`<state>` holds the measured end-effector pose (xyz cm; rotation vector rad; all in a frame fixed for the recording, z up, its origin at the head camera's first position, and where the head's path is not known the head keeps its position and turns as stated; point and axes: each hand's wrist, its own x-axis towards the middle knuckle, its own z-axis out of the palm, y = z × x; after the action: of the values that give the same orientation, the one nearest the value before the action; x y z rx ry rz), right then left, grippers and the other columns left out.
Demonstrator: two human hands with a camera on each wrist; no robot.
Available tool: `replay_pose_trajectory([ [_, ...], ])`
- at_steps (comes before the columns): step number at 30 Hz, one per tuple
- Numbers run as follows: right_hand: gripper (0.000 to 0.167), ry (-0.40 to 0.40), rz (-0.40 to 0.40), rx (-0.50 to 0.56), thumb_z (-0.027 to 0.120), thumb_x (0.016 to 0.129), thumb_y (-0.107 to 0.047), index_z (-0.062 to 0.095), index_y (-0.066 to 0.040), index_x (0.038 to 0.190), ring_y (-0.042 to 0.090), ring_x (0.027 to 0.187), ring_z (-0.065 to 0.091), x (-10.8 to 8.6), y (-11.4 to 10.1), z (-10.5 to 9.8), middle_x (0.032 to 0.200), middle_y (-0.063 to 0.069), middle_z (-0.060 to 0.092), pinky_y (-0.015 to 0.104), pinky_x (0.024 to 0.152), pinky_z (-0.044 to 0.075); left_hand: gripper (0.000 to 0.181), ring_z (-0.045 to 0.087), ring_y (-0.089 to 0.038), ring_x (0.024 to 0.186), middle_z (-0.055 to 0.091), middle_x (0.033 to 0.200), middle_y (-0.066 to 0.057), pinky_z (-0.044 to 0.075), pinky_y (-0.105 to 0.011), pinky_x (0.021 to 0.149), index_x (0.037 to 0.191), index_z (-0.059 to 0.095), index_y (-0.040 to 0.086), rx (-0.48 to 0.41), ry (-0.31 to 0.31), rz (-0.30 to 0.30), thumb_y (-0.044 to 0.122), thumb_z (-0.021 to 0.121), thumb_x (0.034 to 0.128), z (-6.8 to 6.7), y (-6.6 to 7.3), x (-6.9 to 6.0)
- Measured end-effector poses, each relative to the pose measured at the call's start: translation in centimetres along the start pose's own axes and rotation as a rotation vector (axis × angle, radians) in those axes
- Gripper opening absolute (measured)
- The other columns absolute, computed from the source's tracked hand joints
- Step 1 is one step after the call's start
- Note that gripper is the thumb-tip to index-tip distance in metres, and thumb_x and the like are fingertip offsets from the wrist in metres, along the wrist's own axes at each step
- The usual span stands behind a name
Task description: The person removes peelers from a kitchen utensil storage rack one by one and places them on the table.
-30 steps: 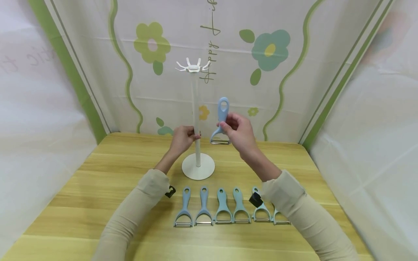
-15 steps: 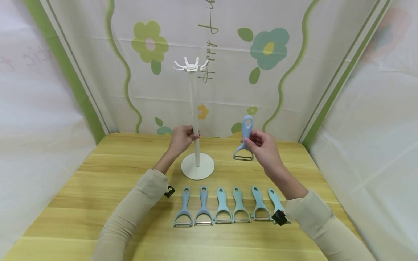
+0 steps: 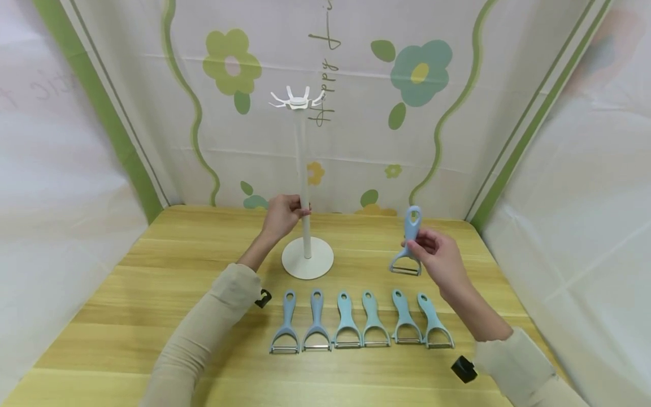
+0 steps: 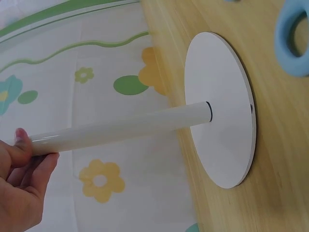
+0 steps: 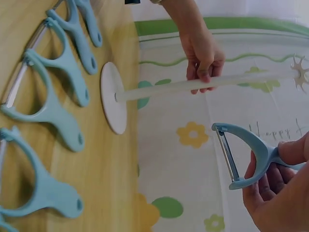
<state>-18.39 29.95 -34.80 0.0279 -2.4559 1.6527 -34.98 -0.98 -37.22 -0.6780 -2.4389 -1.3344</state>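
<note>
A white stand [image 3: 303, 169] with a round base and a ring of prongs at its top stands upright on the table. My left hand [image 3: 282, 217] grips its pole partway up, thumb and fingers around it in the left wrist view. To the right of the stand, my right hand [image 3: 441, 257] pinches a blue peeler [image 3: 412, 226] by its handle, blade end down, above the table. The right wrist view shows that peeler's blade [image 5: 229, 157] apart from anything else. Several blue and teal peelers [image 3: 346, 316] lie in a row in front of the stand.
The wooden table [image 3: 168, 316] reaches back to a flower-patterned cloth wall [image 3: 351, 147]. White cloth sides [image 3: 569, 203] close in at left and right. A black camera clip [image 3: 464, 369] hangs at the right sleeve, near the rightmost lying peeler.
My right hand has carried the blue peeler rightward and down, away from the stand. The right forearm no longer covers the rightmost peelers. My left hand has stayed on the pole.
</note>
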Motion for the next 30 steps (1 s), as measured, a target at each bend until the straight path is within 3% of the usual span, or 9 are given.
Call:
replay_pose_trajectory([
  [5, 0.038, 0.002, 0.059, -0.021, 0.059, 0.101, -0.016, 0.055, 0.011, 0.127, -0.007, 0.091, 0.063, -1.3, 2.1, -1.4, 0.105, 0.0, 0.073, 0.01, 0.082, 0.054, 0.011, 0.076, -0.033, 0.087, 0.075, 0.094, -0.023, 0.063, -0.037, 0.078, 0.095, 0.074, -0.008, -0.011, -0.002, 0.003, -0.001, 0.072, 0.0876, 0.0, 0.0, 0.1],
  [11, 0.042, 0.003, 0.127, -0.036, 0.057, 0.103, -0.02, 0.053, 0.012, 0.129, -0.008, 0.091, 0.063, -2.6, 4.7, -3.0, 0.102, -0.009, 0.073, 0.01, 0.081, 0.054, 0.011, 0.076, -0.033, 0.087, 0.075, 0.094, -0.024, 0.063, -0.035, 0.078, 0.097, 0.074, -0.009, -0.026, -0.006, -0.01, -0.003, 0.071, 0.088, 0.0, -0.1, 0.1],
  [17, 0.043, 0.003, 0.203, -0.057, 0.056, 0.103, -0.02, 0.05, 0.012, 0.131, -0.008, 0.089, 0.062, -3.7, 6.8, -4.1, 0.104, -0.006, 0.072, 0.012, 0.08, 0.054, 0.01, 0.076, -0.033, 0.087, 0.075, 0.094, -0.023, 0.063, -0.035, 0.077, 0.097, 0.074, -0.008, -0.017, -0.002, 0.0, -0.003, 0.071, 0.0879, 0.1, -0.2, 0.0],
  [26, 0.049, 0.0, 0.233, -0.061, 0.057, 0.103, -0.02, 0.046, 0.016, 0.134, -0.01, 0.088, 0.062, -4.5, 9.7, -5.9, 0.094, -0.023, 0.069, 0.012, 0.078, 0.055, 0.011, 0.076, -0.033, 0.088, 0.075, 0.096, -0.024, 0.063, -0.034, 0.079, 0.098, 0.074, -0.008, -0.02, -0.004, -0.002, -0.004, 0.07, 0.0883, 0.1, -0.1, 0.1],
  [30, 0.052, 0.001, 0.265, -0.074, 0.057, 0.103, -0.02, 0.043, 0.018, 0.136, -0.011, 0.086, 0.061, -4.7, 10.7, -6.9, 0.095, -0.023, 0.069, 0.012, 0.077, 0.055, 0.011, 0.076, -0.033, 0.089, 0.075, 0.096, -0.024, 0.063, -0.035, 0.079, 0.098, 0.074, -0.008, -0.027, -0.007, -0.004, -0.004, 0.071, 0.0883, 0.0, 0.0, 0.1],
])
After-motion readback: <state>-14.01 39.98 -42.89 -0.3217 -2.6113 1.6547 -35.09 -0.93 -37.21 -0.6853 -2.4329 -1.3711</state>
